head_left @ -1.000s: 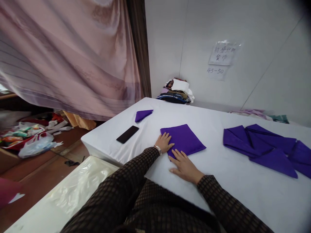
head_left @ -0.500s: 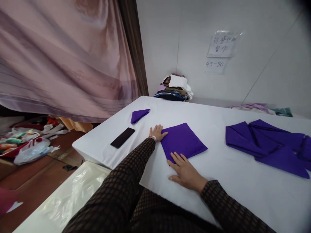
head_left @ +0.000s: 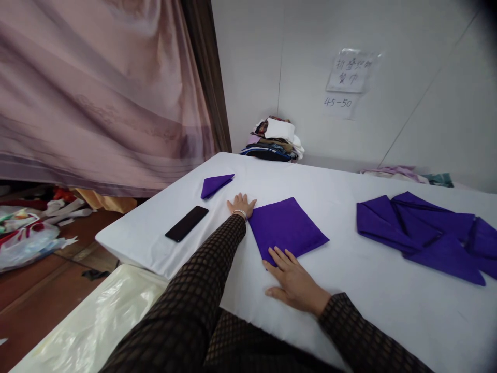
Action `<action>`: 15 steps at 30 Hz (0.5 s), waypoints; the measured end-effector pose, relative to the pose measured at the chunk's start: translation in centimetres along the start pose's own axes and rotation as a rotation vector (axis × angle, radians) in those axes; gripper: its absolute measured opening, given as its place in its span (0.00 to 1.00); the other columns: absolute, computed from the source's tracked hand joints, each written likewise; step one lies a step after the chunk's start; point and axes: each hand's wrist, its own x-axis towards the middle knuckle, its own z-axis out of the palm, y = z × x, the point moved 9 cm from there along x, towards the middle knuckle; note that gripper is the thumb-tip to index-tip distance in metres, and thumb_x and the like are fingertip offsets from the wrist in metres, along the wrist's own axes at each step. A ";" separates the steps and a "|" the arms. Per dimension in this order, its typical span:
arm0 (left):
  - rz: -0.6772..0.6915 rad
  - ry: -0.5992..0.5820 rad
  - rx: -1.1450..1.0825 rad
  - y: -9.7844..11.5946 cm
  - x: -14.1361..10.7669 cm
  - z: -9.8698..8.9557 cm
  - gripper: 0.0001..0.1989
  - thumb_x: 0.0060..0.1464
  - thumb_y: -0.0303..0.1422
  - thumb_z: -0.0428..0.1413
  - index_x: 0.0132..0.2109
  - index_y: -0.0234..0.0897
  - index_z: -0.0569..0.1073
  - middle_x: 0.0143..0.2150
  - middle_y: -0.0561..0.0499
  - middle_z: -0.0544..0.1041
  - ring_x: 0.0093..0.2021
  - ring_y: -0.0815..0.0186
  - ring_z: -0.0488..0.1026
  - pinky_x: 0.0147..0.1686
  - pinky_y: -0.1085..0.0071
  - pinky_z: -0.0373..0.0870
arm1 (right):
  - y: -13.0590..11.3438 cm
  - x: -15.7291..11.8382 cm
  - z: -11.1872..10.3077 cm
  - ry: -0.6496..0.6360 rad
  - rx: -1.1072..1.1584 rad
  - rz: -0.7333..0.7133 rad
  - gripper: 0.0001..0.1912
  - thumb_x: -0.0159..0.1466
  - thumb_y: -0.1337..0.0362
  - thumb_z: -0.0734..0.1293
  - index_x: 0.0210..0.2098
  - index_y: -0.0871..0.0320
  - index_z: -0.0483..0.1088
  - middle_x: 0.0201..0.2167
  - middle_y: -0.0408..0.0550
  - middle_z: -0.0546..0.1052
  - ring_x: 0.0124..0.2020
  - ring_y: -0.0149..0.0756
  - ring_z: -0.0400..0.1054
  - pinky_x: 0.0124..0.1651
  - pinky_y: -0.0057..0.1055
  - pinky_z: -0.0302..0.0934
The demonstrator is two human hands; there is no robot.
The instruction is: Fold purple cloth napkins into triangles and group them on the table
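A purple cloth napkin (head_left: 290, 224) lies flat on the white-covered table (head_left: 365, 311), folded to a square with one corner pointing away from me. My left hand (head_left: 241, 205) rests on the tablecloth at the napkin's left corner, fingers spread. Against the near edge, my right hand (head_left: 292, 280) lies flat, its fingertips on the purple fabric and its thumb on the white cloth. Neither hand grips anything. A small folded purple napkin (head_left: 216, 185) stands farther back on the left.
A black phone (head_left: 187, 224) lies left of my left arm. Several loose purple napkins (head_left: 419, 233) are heaped at the right. Behind the table sits a pile of clothes (head_left: 274, 139) by the wall. A plastic-covered surface (head_left: 104, 316) adjoins at the lower left.
My left hand has slid left, off the napkin's corner and onto the tablecloth, its fingers spreading wider. The right hand stays at the near edge. The whole view has shifted slightly.
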 end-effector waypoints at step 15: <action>0.694 -0.058 -0.086 8.6 -15.8 2.2 0.36 0.59 0.54 0.35 0.65 0.36 0.54 0.68 0.43 0.50 0.68 0.54 0.44 0.64 0.49 0.39 | -0.2 0.1 -0.2 0.016 -0.014 0.000 0.36 0.63 0.41 0.55 0.64 0.54 0.54 0.66 0.56 0.51 0.67 0.49 0.39 0.65 0.50 0.35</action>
